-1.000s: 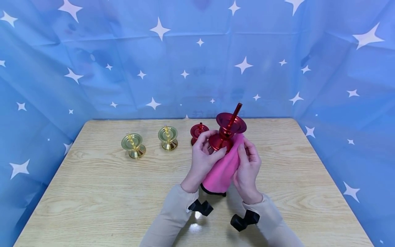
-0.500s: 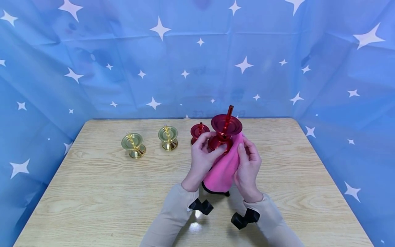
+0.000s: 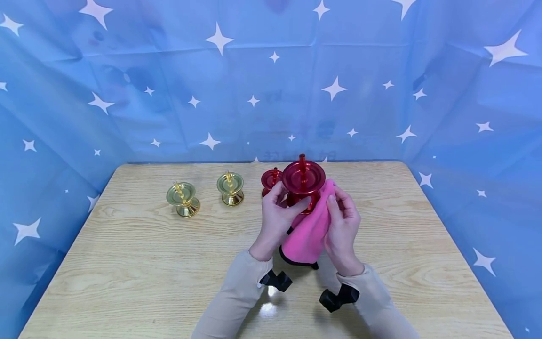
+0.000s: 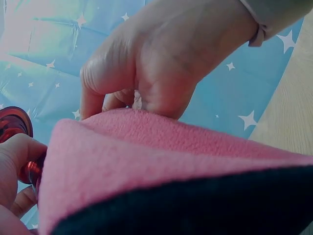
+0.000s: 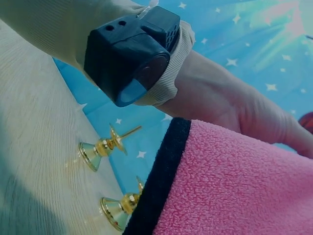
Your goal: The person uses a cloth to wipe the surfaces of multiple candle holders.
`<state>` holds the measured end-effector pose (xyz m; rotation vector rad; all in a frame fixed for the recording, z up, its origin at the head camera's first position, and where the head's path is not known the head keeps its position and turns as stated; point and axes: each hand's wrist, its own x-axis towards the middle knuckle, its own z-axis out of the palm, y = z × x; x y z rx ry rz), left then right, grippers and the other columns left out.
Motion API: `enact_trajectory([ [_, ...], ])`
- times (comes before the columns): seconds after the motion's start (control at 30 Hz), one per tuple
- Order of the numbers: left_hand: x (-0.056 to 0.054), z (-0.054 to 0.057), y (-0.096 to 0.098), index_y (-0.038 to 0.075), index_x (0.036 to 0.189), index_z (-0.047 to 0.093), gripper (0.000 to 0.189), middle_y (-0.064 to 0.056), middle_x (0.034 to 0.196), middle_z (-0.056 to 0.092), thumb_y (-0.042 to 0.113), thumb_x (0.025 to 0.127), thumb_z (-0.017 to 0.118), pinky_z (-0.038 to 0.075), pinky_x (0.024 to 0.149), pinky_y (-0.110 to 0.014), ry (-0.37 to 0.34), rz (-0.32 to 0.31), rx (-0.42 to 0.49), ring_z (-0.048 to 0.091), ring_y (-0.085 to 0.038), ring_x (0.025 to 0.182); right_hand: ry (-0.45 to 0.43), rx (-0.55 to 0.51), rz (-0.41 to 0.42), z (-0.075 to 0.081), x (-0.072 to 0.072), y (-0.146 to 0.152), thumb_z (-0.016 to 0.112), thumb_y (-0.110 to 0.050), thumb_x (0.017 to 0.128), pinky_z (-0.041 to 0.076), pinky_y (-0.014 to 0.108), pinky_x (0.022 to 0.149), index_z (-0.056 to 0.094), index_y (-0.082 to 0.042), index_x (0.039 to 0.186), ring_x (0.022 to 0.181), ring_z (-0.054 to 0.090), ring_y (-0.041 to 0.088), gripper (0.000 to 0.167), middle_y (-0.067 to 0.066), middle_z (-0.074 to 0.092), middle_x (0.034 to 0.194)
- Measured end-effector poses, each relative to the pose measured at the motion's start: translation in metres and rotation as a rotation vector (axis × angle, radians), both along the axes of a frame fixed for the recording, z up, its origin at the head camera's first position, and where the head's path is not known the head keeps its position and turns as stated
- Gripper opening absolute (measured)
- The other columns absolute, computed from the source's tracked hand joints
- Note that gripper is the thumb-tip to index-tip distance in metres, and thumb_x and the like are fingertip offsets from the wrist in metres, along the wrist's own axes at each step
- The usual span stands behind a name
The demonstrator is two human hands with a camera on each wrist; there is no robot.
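Note:
My left hand (image 3: 276, 217) grips a shiny red metal candle holder (image 3: 311, 181) by its base, above the table, its wide dish and central spike upward. My right hand (image 3: 344, 225) pinches a pink fleecy cloth (image 3: 306, 240) with a black edge against the holder's right side. The cloth hangs down between both wrists and hides part of the base. In the left wrist view the cloth (image 4: 122, 161) covers the lower half, with the red dish (image 4: 14, 122) at the left edge. Cloth (image 5: 244, 181) also fills the right wrist view's lower right.
A second red candle holder (image 3: 271, 179) stands behind my left hand, partly hidden. Two gold candle holders, one farther left (image 3: 184, 200) and one nearer the middle (image 3: 230, 188), stand on the wooden table (image 3: 148, 268). A blue star-patterned curtain (image 3: 237, 94) hangs behind.
The red candle holder has turned in my left hand from leaning right to nearly upright, its dish shifting left and lower. The cloth and right hand have moved slightly right.

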<state>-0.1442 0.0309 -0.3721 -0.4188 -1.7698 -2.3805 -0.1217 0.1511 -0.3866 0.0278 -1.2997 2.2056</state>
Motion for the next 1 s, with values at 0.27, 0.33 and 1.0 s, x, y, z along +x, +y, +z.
enact_trajectory([
  [0.27,0.004,0.016,-0.001,-0.007,0.11,0.062,0.036,-0.021,0.104,0.064,-0.007,0.075,0.069,0.051,0.083,-0.039,0.034,0.054,-0.098,0.056,-0.022,0.094,-0.108,0.096,0.045,0.002,0.006,0.01,0.057,0.0,0.09,0.05,0.016,0.07,0.066,-0.001,0.109,0.085,0.058,0.012,0.021,0.004,0.063,0.105],
  [0.33,-0.001,0.01,0.001,-0.006,0.107,0.063,0.033,-0.02,0.101,0.064,-0.006,0.075,0.07,0.05,0.082,-0.041,0.047,0.073,-0.121,0.056,-0.023,0.093,-0.121,0.11,0.072,0.003,0.009,0.013,0.056,0.001,0.09,0.05,0.017,0.072,0.066,0.0,0.11,0.088,0.058,0.012,0.022,0.004,0.063,0.11],
  [1.0,-0.043,-0.032,0.025,0.01,0.094,0.066,0.023,0.0,0.088,0.061,0.018,0.076,0.077,0.038,0.077,-0.03,0.095,0.182,-0.33,0.046,-0.015,0.091,-0.1,0.054,-0.008,0.009,0.027,0.048,0.057,0.004,0.089,0.049,0.016,0.063,0.068,0.003,0.103,0.078,0.058,0.012,0.018,0.006,0.065,0.093],
])
